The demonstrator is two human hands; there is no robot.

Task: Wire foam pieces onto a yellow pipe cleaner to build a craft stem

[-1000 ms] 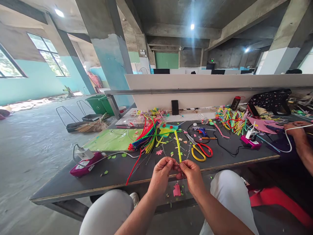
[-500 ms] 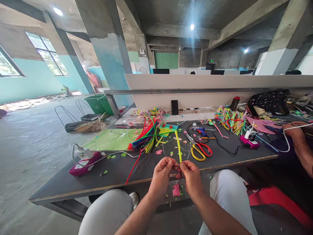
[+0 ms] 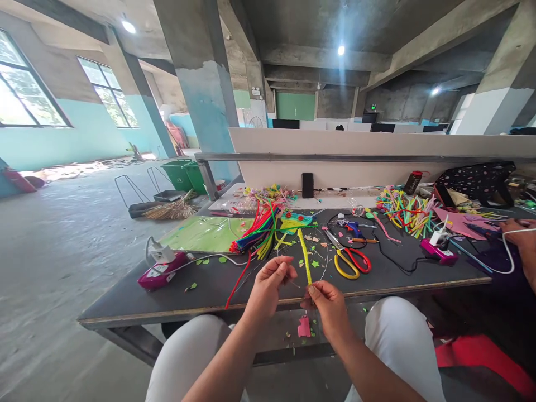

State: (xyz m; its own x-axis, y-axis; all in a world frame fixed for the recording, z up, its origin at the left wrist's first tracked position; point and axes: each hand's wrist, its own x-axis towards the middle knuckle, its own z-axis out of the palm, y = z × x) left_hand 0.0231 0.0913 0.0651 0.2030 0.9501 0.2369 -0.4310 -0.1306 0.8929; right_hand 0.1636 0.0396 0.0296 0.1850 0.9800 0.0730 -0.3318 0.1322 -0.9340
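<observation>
A yellow fuzzy stem point(image 3: 304, 255) points up and away from me, its lower end pinched in my right hand point(image 3: 327, 304). To its left, my left hand point(image 3: 271, 282) is closed in a pinch; a thin wire seems to run from its fingertips toward my right hand, too fine to follow clearly. Both hands are over the front edge of the dark table point(image 3: 209, 296). Scissors point(image 3: 350, 262) with one yellow and one red handle lie open right of the stem. A bundle of coloured pipe cleaners point(image 3: 257, 231) lies beyond my left hand.
A pink power strip point(image 3: 161, 271) sits at the table's left, another point(image 3: 439, 251) at the right. Behind the scissors is a blue glue gun point(image 3: 354, 229). A black phone point(image 3: 307, 185) stands at the back. Another person's hand point(image 3: 519, 231) is at the far right.
My left hand has moved left, away from the stem and my right hand. My right hand still pinches the stem's lower end. The whole view has shifted slightly to the left.
</observation>
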